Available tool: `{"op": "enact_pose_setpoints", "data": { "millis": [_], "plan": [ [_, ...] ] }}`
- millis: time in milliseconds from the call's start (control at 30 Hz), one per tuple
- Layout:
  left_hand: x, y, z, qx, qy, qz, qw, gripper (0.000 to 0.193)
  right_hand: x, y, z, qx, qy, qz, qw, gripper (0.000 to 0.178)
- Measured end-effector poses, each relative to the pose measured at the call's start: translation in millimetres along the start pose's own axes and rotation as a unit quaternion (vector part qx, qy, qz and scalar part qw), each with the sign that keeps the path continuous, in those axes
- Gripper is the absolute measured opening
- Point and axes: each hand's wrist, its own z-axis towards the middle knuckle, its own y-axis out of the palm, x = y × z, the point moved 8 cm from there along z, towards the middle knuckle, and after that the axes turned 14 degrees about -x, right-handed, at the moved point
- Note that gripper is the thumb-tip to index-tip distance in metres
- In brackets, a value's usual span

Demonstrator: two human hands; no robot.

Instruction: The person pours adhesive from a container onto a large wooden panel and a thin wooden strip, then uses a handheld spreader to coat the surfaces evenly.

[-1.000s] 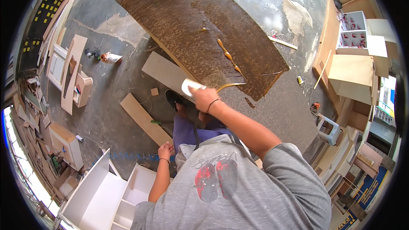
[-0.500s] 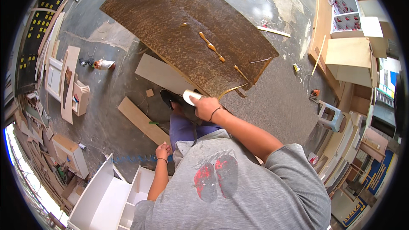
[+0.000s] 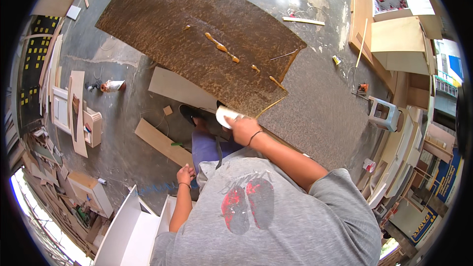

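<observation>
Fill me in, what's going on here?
A person's right hand grips a flat white spreader by the edge of a wide brown-coated surface. Thick amber streaks lie on it, with a speckled grey surface alongside. The left hand hangs beside the purple trouser leg, fingers curled; whether it holds anything is unclear.

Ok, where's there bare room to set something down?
The speckled grey surface between the brown sheet and the grey stool looks bare. So does the floor between the orange-and-white container and the long plank. It is crowded around the right hand: white tool, pale panel and black shoe lie close together.
</observation>
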Motion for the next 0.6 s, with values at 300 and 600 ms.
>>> {"op": "enact_pose_setpoints", "data": {
  "millis": [300, 600],
  "plan": [
    [2, 6, -6, -0.007, 0.025, 0.015, 1.000, 0.037, 179, -50, -71, 0.186, 0.173, 0.020, 0.967, 0.050],
    [-51, -7, -11, 0.017, 0.031, -0.051, 0.998, 0.036, 157, 77, -171, 0.025, 0.102, -0.015, 0.994, 0.056]
  ]
}}
